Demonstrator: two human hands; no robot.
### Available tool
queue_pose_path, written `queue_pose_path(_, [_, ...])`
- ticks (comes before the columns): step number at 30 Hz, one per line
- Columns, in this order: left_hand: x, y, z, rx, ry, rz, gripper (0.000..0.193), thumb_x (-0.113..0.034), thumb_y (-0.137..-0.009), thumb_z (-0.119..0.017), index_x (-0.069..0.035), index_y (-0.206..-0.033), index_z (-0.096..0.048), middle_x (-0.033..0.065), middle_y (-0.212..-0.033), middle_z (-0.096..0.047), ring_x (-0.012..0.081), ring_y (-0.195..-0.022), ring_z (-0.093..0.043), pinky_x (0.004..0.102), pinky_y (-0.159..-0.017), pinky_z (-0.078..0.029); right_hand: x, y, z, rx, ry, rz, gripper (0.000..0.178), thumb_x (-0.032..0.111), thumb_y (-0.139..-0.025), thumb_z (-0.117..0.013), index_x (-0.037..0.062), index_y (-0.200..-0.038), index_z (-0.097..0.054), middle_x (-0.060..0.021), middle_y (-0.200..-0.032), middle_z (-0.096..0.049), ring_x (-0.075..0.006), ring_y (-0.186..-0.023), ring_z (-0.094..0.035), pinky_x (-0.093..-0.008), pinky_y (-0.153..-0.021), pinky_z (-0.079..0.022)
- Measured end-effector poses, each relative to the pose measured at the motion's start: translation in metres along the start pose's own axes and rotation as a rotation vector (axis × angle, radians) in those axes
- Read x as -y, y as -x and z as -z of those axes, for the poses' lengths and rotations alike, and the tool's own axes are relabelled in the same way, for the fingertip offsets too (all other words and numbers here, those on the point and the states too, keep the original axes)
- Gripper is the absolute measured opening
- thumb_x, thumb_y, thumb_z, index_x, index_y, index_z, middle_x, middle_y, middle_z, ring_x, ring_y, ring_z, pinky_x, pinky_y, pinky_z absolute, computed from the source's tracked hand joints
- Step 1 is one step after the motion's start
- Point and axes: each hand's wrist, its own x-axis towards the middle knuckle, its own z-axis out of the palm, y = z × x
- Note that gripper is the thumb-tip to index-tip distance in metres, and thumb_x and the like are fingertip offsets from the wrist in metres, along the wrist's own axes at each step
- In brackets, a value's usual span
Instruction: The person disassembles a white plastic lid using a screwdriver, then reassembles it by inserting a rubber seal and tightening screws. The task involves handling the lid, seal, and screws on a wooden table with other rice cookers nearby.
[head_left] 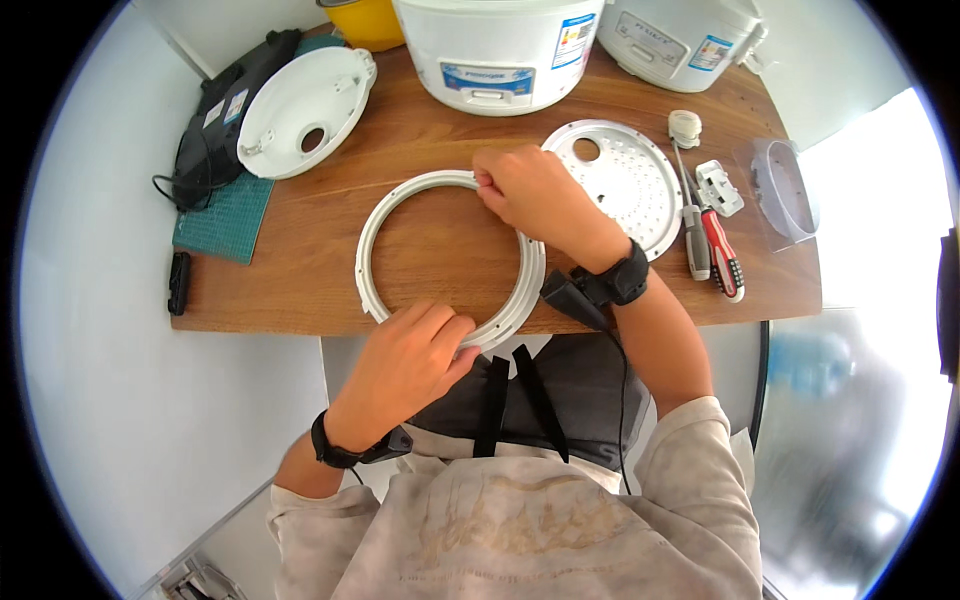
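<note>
Gripping white ring [372,235]: left hand [405,362] near rim, right hand [530,192] far rim.

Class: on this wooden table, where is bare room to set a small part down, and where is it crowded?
Bare wood lies inside the white ring, and between it, the green mat and the white lid shell. Crowded: the right side, around the perforated plate and screwdrivers.

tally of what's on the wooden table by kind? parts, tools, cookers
White rice cookers: 2
White plastic ring, held by the left hand and right hand: 1
White round lid shell: 1
Perforated metal disc: 1
Screwdrivers: 2
Small white parts: 2
Green cutting mat: 1
Total: 10
</note>
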Motion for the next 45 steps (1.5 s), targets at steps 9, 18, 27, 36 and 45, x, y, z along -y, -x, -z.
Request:
queue_pose_path(9, [-0.002, 0.002, 0.000, -0.003, -0.131, -0.041, 0.025, -0.016, -0.077, -0.079, -0.006, -0.095, -0.066, 0.0058, -0.088, -0.060, 0.0264, -0.080, -0.061, 0.0370, -0.069, -0.052, 0.000, 0.006, 0.007, 0.030, -0.020, -0.046, 0.011, 0.012, -0.088, -0.065, 0.0021, -0.087, -0.061, -0.0179, -0.076, -0.066, -0.0407, -0.073, -0.063, -0.0468, -0.064, -0.049])
queue_pose_path(18, [0.016, 0.004, -0.005, -0.092, -0.174, 0.071, 0.022, -0.014, -0.081, -0.075, -0.006, -0.100, -0.065, 0.0077, -0.094, -0.060, 0.0297, -0.089, -0.059, 0.0403, -0.074, -0.050, 0.027, 0.115, 0.096, -0.119, 0.131, -0.289, 0.011, 0.011, -0.092, -0.063, 0.0066, -0.102, -0.064, -0.0123, -0.084, -0.063, -0.0347, -0.076, -0.064, -0.0432, -0.067, -0.053])
queue_pose_path(27, [0.013, -0.002, -0.008, -0.177, -0.135, 0.092, 0.026, -0.011, -0.085, -0.072, -0.005, -0.110, -0.066, 0.0084, -0.095, -0.059, 0.0301, -0.089, -0.059, 0.0406, -0.076, -0.050, 0.021, 0.172, 0.077, -0.188, 0.299, -0.377, 0.019, 0.009, -0.092, -0.063, 0.0085, -0.111, -0.064, -0.0124, -0.095, -0.058, -0.0329, -0.075, -0.064, -0.0421, -0.065, -0.054])
queue_pose_path(36, [0.011, -0.004, -0.003, -0.128, -0.116, 0.122, 0.024, -0.010, -0.086, -0.071, -0.007, -0.109, -0.067, 0.0087, -0.094, -0.059, 0.0297, -0.089, -0.060, 0.0405, -0.075, -0.049, 0.018, 0.176, 0.069, -0.116, 0.363, -0.338, 0.026, 0.002, -0.085, -0.061, 0.0103, -0.109, -0.065, -0.0112, -0.092, -0.057, -0.0316, -0.075, -0.065, -0.0408, -0.062, -0.054])
queue_pose_path(45, [0.015, -0.003, -0.004, -0.145, -0.075, 0.148, 0.026, -0.013, -0.085, -0.073, -0.010, -0.111, -0.068, 0.0061, -0.092, -0.058, 0.0276, -0.088, -0.058, 0.0400, -0.075, -0.049, 0.056, 0.204, 0.074, -0.116, 0.292, -0.415, 0.022, 0.005, -0.085, -0.067, 0.0108, -0.106, -0.067, -0.0084, -0.091, -0.058, -0.0274, -0.077, -0.067, -0.0384, -0.060, -0.053])
